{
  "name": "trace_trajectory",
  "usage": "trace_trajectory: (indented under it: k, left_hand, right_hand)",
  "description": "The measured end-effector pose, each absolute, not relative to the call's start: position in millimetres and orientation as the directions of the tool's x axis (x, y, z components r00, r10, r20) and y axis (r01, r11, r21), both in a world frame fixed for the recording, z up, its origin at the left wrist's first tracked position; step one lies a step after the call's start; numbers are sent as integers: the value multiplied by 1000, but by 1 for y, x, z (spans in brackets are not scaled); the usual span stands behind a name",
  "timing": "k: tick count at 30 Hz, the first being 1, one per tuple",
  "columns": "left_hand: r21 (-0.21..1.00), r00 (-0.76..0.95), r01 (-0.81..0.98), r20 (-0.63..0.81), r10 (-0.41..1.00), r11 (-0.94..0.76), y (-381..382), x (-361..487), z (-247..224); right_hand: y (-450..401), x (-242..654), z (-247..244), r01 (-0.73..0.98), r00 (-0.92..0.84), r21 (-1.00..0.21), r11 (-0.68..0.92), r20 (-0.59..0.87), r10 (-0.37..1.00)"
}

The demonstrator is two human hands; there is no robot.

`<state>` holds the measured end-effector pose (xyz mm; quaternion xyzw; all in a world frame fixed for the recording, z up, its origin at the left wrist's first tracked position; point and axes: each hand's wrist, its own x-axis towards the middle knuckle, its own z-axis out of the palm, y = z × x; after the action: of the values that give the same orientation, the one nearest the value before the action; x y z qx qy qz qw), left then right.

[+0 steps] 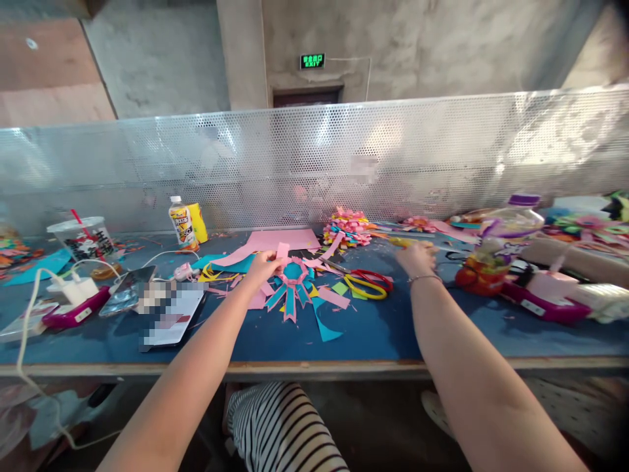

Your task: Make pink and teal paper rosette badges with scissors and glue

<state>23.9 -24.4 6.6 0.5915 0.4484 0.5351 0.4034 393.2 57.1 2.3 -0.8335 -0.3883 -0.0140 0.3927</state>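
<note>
My left hand (pixel 266 267) has its fingers pinched on a small pink paper strip (pixel 282 254) near the middle of the table. Just right of it lies a pink and blue paper rosette (pixel 291 288) with pointed tails. My right hand (pixel 417 258) reaches over the table farther right, its fingers closed around or against a yellow tool (pixel 403 242), whose exact shape is too blurred to tell. Between the hands lie scissors with yellow handles (pixel 366 288) and a pair with red handles (pixel 377 278).
A pile of paper flowers (pixel 346 227) stands against the perforated metal screen (pixel 295 157). Pink sheets (pixel 282 240) and scraps lie around. Left are a phone (pixel 179 318), drink bottle (pixel 183 226) and cup (pixel 83 239); right, a large bottle (pixel 504 239) and magenta power strip (pixel 545 305).
</note>
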Motion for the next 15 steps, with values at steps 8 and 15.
trace_trajectory:
  k: [8, 15]
  left_hand:
    - [971, 23, 37, 234, 972, -235, -28, 31, 9]
    - [962, 107, 30, 265, 958, -270, -31, 36, 8]
  right_hand:
    - [36, 301, 17, 804, 18, -477, 355, 617, 787]
    - [-5, 202, 11, 250, -319, -830, 499, 416, 852]
